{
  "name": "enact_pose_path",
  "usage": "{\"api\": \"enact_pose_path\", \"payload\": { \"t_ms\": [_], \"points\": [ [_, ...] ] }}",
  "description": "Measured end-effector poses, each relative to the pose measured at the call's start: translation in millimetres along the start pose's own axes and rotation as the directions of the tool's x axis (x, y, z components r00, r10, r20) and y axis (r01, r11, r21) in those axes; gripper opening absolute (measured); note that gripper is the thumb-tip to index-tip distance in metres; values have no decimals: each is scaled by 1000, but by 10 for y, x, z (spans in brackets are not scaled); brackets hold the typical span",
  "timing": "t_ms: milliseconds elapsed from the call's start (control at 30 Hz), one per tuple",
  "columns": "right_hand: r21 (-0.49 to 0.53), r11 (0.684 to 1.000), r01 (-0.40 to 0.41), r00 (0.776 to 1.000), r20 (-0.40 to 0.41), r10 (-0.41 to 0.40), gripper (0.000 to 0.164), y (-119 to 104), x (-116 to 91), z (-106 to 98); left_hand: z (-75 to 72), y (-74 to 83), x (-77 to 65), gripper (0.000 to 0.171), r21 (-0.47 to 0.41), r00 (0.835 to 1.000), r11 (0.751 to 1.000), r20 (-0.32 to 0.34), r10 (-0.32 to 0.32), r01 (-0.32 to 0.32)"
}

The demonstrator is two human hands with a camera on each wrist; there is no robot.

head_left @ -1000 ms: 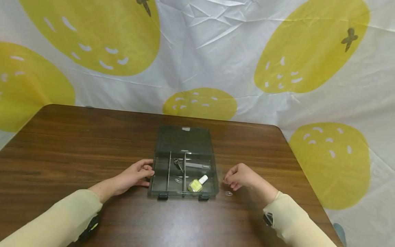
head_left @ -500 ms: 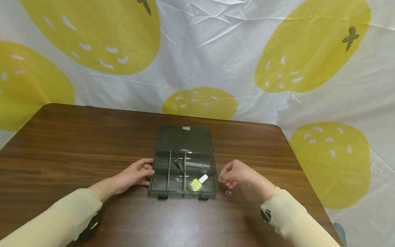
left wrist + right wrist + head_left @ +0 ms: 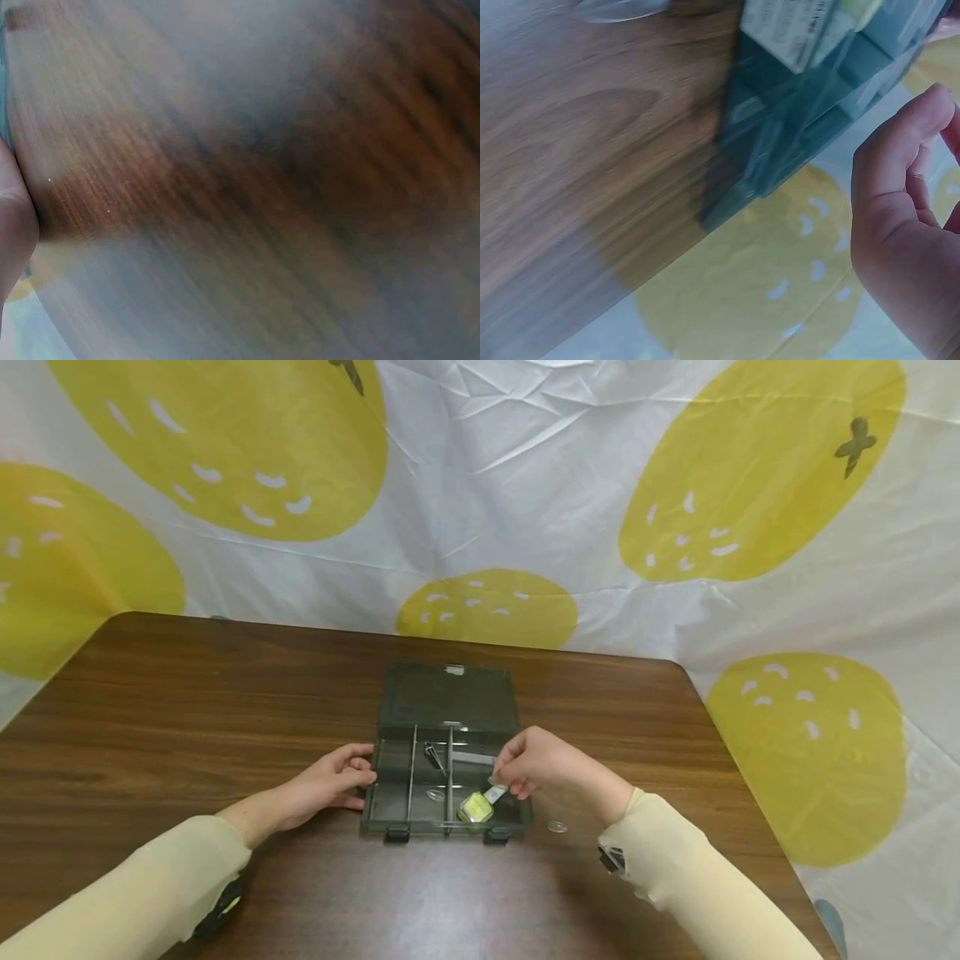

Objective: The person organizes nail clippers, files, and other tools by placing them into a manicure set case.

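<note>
An opened dark translucent divided box point(image 3: 390, 802) stands mid-table in the head view, its lid point(image 3: 450, 700) folded back. My left hand point(image 3: 326, 789) rests against its left wall with relaxed fingers. Over the right compartments, my right hand point(image 3: 543, 760) pinches a small clear piece point(image 3: 492, 781), mostly covered by the fingertips. Below those fingers lies a nail polish bottle point(image 3: 476, 808) with yellow polish and a white cap. Behind it is a grey flat bar point(image 3: 474, 759). The middle column holds a nail clipper point(image 3: 433, 756) and a clear oval piece point(image 3: 435, 795).
Another clear oval piece point(image 3: 557, 827) lies on the brown wooden table point(image 3: 225, 693), right of the box. A white curtain point(image 3: 502, 493) with large yellow fruit prints hangs behind the table. In the right wrist view, a printed label point(image 3: 784, 30) shows on the box's side.
My right hand has moved left, from the table beside the box to above its right compartments, still pinching the small clear piece. My left hand has stayed at the box's left wall.
</note>
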State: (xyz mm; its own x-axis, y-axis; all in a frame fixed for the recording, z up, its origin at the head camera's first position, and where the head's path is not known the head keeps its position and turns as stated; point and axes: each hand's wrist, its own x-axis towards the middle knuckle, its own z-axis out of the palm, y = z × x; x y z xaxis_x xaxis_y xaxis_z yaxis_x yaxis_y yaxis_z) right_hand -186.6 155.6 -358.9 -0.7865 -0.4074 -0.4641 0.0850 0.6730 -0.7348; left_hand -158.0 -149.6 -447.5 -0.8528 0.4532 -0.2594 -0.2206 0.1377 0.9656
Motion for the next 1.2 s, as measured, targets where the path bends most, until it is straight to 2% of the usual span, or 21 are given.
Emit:
{"api": "enact_pose_path", "payload": {
  "t_ms": [267, 500, 900, 1200],
  "points": [
    [-8, 999, 51, 998, 32, -51, 9, -188, 155, 163, -31, -26, -3, 68, 7, 1000, 1000, 4, -3, 3],
    [-3, 999, 36, 998, 54, -35, 8, -308, 250, 316, -35, -28, 6, 68, -8, 1000, 1000, 5, -3, 3],
    [-16, 999, 36, 998, 54, -35, 8, -326, 332, 459, -30, -36, 28, 67, -15, 1000, 1000, 3, -4, 4],
    [-10, 999, 31, 998, 61, -30, 9, -337, 340, 476, -22, -6, 0, 66, -11, 1000, 1000, 6, 2, -2]
  ]
}}
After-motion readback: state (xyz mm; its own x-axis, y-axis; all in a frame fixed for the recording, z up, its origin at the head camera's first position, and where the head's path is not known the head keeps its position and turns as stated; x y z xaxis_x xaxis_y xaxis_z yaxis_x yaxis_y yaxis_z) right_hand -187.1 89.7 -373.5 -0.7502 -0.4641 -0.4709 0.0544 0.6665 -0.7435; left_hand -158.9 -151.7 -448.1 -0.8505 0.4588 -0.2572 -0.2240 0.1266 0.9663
